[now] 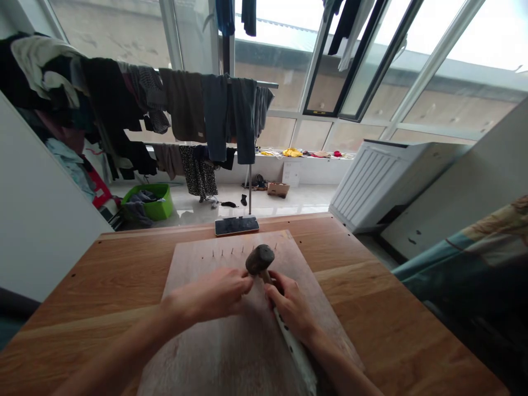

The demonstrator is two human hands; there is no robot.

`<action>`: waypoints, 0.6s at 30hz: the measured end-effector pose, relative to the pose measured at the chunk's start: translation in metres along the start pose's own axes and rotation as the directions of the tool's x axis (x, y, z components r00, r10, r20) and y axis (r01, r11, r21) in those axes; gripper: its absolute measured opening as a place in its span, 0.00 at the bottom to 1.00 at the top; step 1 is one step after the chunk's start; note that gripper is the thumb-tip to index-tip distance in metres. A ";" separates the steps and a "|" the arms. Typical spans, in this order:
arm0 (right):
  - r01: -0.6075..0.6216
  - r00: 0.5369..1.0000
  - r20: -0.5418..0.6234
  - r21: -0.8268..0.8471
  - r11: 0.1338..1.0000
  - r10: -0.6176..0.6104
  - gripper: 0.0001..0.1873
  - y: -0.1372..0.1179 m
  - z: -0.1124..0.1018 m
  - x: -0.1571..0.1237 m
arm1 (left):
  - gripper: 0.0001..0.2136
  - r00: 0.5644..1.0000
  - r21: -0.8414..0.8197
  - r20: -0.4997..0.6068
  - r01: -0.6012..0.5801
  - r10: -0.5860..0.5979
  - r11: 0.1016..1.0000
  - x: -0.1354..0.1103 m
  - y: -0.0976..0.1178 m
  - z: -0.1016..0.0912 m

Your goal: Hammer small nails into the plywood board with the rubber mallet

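Note:
My right hand [291, 302] grips a hammer [260, 259] by its handle, close below the dark, blocky head. A long pale piece with dark spots, apparently the rest of the handle, runs down under my right forearm. My left hand [231, 289] is closed, fingertips together just left of the hammer head; whatever they pinch is too small or hidden to name. Both hands are over a pale wooden board [198, 341]. Several thin nails [223, 253] stand upright in a row near its far edge, and the hammer head hides part of that row.
The board lies on a brown wooden table [363, 297]. A phone [236, 225] rests at the table's far edge. Beyond stand a rack of hanging clothes [185, 104], a green tub [159, 206] and a small cardboard box [278, 190]. A white ribbed unit [371, 176] is at right.

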State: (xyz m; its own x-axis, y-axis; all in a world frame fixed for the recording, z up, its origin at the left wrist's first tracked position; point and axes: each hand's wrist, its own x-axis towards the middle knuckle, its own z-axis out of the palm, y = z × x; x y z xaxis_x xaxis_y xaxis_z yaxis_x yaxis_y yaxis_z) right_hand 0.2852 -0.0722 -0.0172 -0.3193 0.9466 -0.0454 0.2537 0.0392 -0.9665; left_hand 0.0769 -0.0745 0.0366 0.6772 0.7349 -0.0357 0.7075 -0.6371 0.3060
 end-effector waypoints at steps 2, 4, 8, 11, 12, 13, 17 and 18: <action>0.002 1.000 0.005 -0.009 1.000 -0.002 0.14 -0.002 0.001 0.000 | 0.09 0.986 -0.129 -0.165 0.011 -0.033 0.992 -0.017 -0.026 -0.001; 0.001 1.000 0.011 -0.012 1.000 0.000 0.15 -0.003 0.002 0.000 | 0.06 0.914 -0.289 -0.373 0.053 -0.163 0.956 -0.033 -0.057 0.003; -0.018 1.000 0.021 -0.001 1.000 0.018 0.16 -0.003 0.003 -0.001 | 0.10 0.622 -0.619 -0.567 0.112 -0.540 0.778 -0.051 -0.106 0.023; -0.035 0.999 0.019 0.007 0.999 0.035 0.16 -0.003 0.003 -0.001 | 0.14 0.555 -0.711 -0.535 0.111 -0.637 0.694 -0.053 -0.117 0.035; -0.037 0.999 0.014 0.005 0.999 0.036 0.16 -0.004 0.003 -0.002 | 0.14 0.566 -0.702 -0.530 0.126 -0.632 0.701 -0.053 -0.116 0.037; -0.037 0.999 0.010 0.000 0.999 0.037 0.16 -0.004 0.002 -0.002 | 0.14 0.579 -0.681 -0.531 0.144 -0.619 0.718 -0.052 -0.115 0.038; -0.044 0.999 0.007 -0.013 0.999 0.044 0.16 -0.005 0.002 -0.003 | 0.11 0.591 -0.581 -0.574 0.194 -0.567 0.791 -0.050 -0.108 0.040; -0.045 0.999 0.009 -0.012 0.999 0.045 0.17 -0.005 0.001 -0.003 | 0.11 0.587 -0.568 -0.586 0.193 -0.559 0.800 -0.049 -0.107 0.040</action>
State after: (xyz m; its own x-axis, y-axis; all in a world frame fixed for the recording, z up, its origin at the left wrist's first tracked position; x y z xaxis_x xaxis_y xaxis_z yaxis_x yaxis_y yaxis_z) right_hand 0.2837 -0.0756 -0.0130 -0.3153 0.9446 -0.0914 0.2792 0.0003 -0.9602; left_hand -0.0242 -0.0518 -0.0320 -0.1160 0.9235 0.3657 0.5819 -0.2352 0.7786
